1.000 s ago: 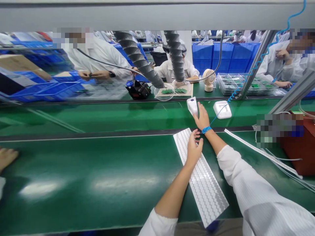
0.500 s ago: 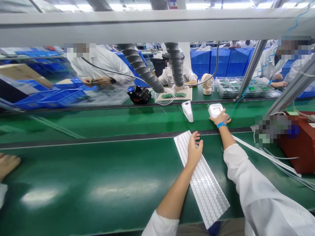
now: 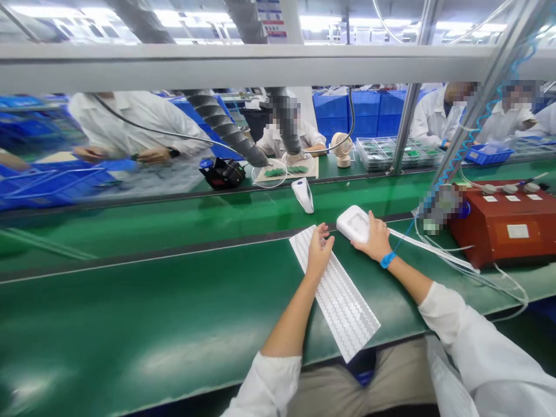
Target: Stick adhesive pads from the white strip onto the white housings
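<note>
My right hand (image 3: 377,240) grips a white rounded-square plastic housing (image 3: 354,217) by its right side, thumb and fingers on its edges, just this side of the dark belt edge. A recess shows in the housing's upper face. My left hand (image 3: 319,250) is open, fingers loosely curled with nothing between them, over the upper end of a white sheet with wavy rows (image 3: 347,304). That sheet lies slanted on the green worktop (image 3: 195,324), its near end at the table edge. A second white plastic part (image 3: 303,196), long and tapered, lies on the green belt beyond.
A red-brown box with knobs (image 3: 508,226) and cables stands at right. Across the belt (image 3: 243,211) are a black device (image 3: 222,172), round clear covers over green boards, a small fan (image 3: 341,149) and clear trays (image 3: 376,153). Co-workers in white coats sit opposite.
My right hand has brought the white housing off the belt toward me. My left hand stays over the sheet. The view has turned right, and the hand at far left is out of sight.
</note>
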Available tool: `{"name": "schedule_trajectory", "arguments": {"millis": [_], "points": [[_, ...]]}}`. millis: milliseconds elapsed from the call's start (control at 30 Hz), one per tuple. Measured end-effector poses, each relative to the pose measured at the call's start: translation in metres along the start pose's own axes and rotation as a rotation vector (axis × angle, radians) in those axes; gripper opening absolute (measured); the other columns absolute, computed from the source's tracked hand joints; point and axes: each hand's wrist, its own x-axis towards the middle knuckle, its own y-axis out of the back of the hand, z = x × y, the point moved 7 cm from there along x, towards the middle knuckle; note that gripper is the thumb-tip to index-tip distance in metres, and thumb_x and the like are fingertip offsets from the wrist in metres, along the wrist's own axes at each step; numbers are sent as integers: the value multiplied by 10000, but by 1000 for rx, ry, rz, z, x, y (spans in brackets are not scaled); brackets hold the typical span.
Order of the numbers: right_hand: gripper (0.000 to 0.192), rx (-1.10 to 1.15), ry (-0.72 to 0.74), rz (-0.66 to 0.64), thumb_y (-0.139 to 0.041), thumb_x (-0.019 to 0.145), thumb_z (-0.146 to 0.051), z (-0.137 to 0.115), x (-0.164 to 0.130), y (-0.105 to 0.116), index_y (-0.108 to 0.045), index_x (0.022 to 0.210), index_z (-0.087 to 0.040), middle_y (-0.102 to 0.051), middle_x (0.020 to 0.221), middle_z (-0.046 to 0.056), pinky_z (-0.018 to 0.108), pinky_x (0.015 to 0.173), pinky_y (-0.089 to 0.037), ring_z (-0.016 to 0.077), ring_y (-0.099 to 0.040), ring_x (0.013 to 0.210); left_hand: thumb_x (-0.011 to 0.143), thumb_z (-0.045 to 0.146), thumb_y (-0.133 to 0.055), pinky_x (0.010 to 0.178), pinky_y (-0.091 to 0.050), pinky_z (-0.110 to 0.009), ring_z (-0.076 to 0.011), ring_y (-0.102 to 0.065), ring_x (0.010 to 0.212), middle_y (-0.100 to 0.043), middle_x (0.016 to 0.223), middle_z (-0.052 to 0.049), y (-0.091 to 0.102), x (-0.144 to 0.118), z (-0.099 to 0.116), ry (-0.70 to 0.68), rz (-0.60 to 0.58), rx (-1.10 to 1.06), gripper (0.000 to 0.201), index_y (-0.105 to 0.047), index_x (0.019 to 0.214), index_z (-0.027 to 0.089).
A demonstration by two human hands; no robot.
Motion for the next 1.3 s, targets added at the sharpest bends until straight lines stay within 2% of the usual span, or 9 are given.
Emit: {"name": "schedule_trajectory", "arguments": {"millis": [133, 300, 367, 433, 500, 567, 633, 767, 1300], "points": [[1406, -36, -28, -55, -1021, 740, -685, 9, -62, 17, -309, 1842, -180, -606, 1522, 282, 694, 1212, -477, 518, -603, 1415, 1041, 529, -711, 1228, -578, -589, -354, -742, 1400, -745, 1588, -172, -16, -6, 13, -89, -207, 59, 570, -705, 1544, 260], [1413, 31, -74, -94, -1049, 719, -690, 6, -92, 41, -354, 1823, -146, -538, 1617, 331, 763, 1216, -476, 572, -532, 1512, 969, 588, -829, 1395, -427, -594, -382, -636, 1589, -718, 1661, -128, -30, -16, 35, -216, -391, 136, 645, -751, 1541, 302], [1183, 104, -59, -21, -1006, 807, -631, 0, -97, 61, -473, 1771, -199, -504, 1675, 293, 768, 1234, -474, 560, -500, 1560, 1000, 592, -803, 1389, -435, -593, -382, -624, 1606, -682, 1706, -130, -31, -19, 38, -232, -420, 169, 681, -705, 1610, 306], [750, 215, 20, 52, -875, 975, -520, -11, -107, 83, -641, 1637, -258, -592, 1593, 220, 701, 1235, -509, 484, -566, 1511, 1028, 597, -777, 1373, -455, -588, -382, -625, 1605, -655, 1734, -134, -31, -21, 39, -235, -440, 196, 711, -657, 1665, 304], [384, 357, 137, -24, -733, 1084, -387, -26, -123, 93, -769, 1453, -289, -706, 1375, 147, 565, 1131, -604, 361, -710, 1257, 1042, 608, -762, 1372, -458, -580, -378, -619, 1611, -633, 1755, -137, -32, -22, 38, -233, -455, 211, 727, -631, 1688, 301], [260, 456, 234, -196, -692, 1097, -296, -39, -144, 93, -820, 1323, -289, -725, 1271, 108, 470, 1010, -652, 277, -730, 1039, 1033, 634, -769, 1393, -431, -573, -378, -591, 1638, -599, 1787, -137, -33, -23, 36, -225, -468, 213, 767, -612, 1703, 295], [237, 461, 315, -328, -740, 1053, -249, -47, -165, 89, -834, 1268, -274, -703, 1330, 114, 472, 1031, -655, 269, -719, 1068, 1008, 680, -788, 1421, -385, -575, -388, -540, 1679, -547, 1826, -147, -34, -24, 34, -220, -484, 215, 854, -574, 1732, 281], [201, 380, 430, -419, -781, 1001, -207, -47, -191, 80, -828, 1193, -244, -655, 1443, 153, 584, 1191, -586, 342, -659, 1321, 1013, 758, -753, 1435, -345, -586, -404, -479, 1718, -473, 1869, -179, -35, -27, 32, -238, -490, 240, 962, -484, 1784, 249], [150, 329, 472, -379, -668, 1077, -213, -55, -205, 82, -795, 1156, -217, -679, 1542, 190, 641, 1205, -570, 390, -644, 1392, 1074, 749, -678, 1426, -361, -573, -405, -482, 1702, -485, 1857, -176, -35, -30, 38, -235, -493, 272, 906, -453, 1784, 234]]}}
